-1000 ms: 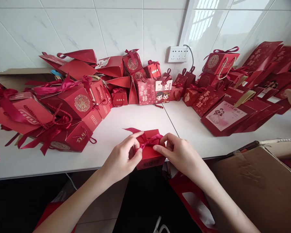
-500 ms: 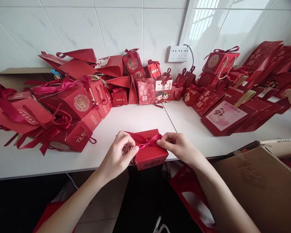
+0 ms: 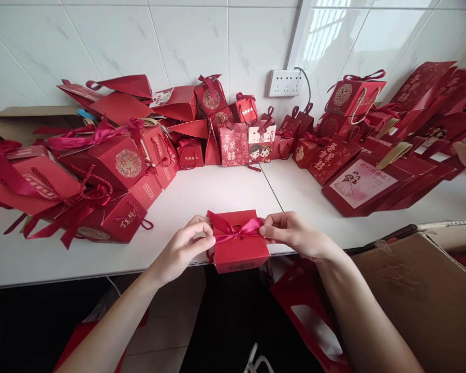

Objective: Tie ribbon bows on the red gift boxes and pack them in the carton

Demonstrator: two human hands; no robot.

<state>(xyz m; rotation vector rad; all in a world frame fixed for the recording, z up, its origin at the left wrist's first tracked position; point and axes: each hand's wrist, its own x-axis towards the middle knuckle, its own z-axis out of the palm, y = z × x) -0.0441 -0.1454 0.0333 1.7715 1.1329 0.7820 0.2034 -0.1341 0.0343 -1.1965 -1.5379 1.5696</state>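
Observation:
A small red gift box (image 3: 241, 255) rests at the front edge of the white table, with dark print on its near side. Across its top lies a dark pink satin ribbon (image 3: 236, 234), crossed in a bow-like knot at the middle. My left hand (image 3: 188, 243) pinches the ribbon at the box's left side, thumb against forefinger. On the right, my right hand (image 3: 289, 233) grips the ribbon's other side between thumb and fingers. The ribbon is stretched between both hands.
Finished-looking red gift boxes (image 3: 118, 166) are heaped at the left, with more boxes (image 3: 233, 145) along the tiled wall. Red gift bags (image 3: 367, 178) stand at the right. A cardboard box (image 3: 411, 295) sits at the lower right. A power socket (image 3: 285, 83) is on the wall.
Both hands have drawn slightly apart, the left one leftward and the right one rightward. The ribbon is now spread wider and its knot looks tighter.

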